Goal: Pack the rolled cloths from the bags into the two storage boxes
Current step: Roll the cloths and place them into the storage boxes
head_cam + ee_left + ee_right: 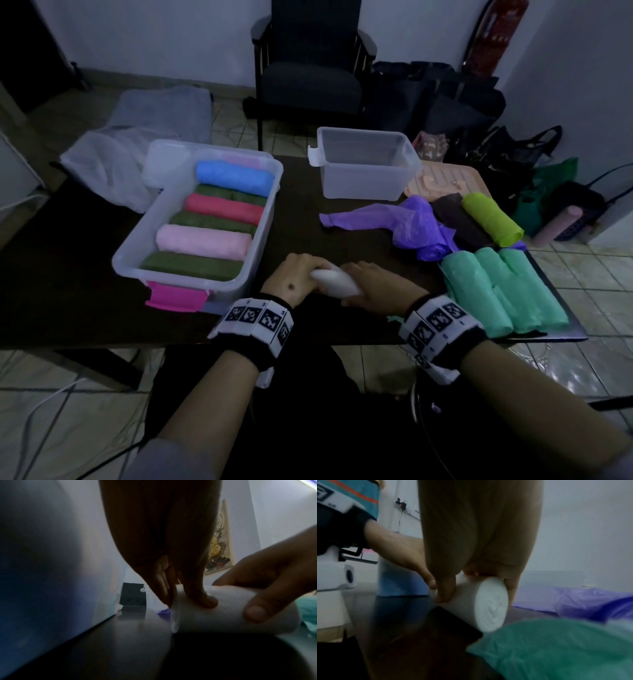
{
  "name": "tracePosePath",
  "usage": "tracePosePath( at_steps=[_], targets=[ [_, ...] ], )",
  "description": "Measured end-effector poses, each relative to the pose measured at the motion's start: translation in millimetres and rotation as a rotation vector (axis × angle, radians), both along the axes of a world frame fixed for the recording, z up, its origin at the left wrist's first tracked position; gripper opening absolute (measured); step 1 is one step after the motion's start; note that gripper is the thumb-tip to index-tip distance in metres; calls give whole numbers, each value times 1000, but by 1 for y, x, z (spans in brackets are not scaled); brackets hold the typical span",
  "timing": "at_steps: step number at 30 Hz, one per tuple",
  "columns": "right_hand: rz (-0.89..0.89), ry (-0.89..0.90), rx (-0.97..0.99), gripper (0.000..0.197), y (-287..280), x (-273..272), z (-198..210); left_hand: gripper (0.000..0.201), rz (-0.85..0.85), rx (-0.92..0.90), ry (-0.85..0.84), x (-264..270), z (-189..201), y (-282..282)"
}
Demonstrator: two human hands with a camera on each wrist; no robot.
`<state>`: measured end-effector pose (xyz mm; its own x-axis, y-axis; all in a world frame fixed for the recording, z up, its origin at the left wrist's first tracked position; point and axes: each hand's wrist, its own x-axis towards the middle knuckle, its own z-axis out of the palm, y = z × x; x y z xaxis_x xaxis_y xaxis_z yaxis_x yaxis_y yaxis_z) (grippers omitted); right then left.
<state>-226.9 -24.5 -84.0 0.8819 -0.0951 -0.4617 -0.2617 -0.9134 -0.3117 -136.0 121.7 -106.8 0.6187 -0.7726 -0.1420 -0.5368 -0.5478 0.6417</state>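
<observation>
White rolled cloth [337, 282] is held by both hands at the near-centre of the dark table [301, 212], low over the tabletop; whether it touches the surface can't be told. Left hand [291, 279] is curled round the roll's left end, thumb [204, 599] pressed on the near side and fingers [162, 580] behind, per left wrist view. Right hand [375, 286] is wrapped round the right end, thumb on near side, fingers on far side; spiral end face [491, 605] is seen in right wrist view.

Left storage box [197, 219], clear w/ pink latch [176, 296], sits just left of the hands and is filled w/ a row of rolls: blue [234, 178], green, red [224, 207], green, pink [202, 241], green [191, 265] nearest. A paler pink roll is partly seen behind the blue one.

Right storage box [364, 162], clear, is at far centre, nothing seen inside. A peach lid [445, 178] lies flat just right of it.

On the right: crumpled purple bag [404, 219], w/ a dark roll [457, 216] and a lime roll [491, 217] side by side beyond it. Three rolls in teal bags [503, 291] are lined up at near-right table edge.

A whitish bag [102, 161] lies at far left. A dark chair [311, 65] and dark bags [435, 96] are on the floor behind the table.
</observation>
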Motion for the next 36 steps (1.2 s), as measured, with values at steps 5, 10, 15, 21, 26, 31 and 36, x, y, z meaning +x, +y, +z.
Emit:
tracePosePath(
  at_steps=[5, 10, 15, 21, 26, 31, 36],
  targets=[
    [-99, -144, 29, 53, -2, 3, 18, 47, 128, -237, -74, -12, 31, 5],
    [-178, -467, 178, 51, 26, 29, 64, 37, 401, -394, -284, -2, 102, 53],
    [3, -613, 243, 53, 86, 72, 89, 35, 870, -428, -321, 30, 102, 129],
    [326, -514, 196, 48, 145, 110, 72, 43, 1091, -374, 57, 44, 63, 160],
    [322, -420, 69, 55, 146, 118, 48, 59, 1142, -601, 341, 48, 56, 160],
    [310, -495, -65, 59, 142, 123, 41, 44, 1162, -564, 328, 49, 56, 156],
    [343, -540, 5, 52, 146, 119, 28, 41, 1190, -580, 261, 45, 55, 154]
  ],
)
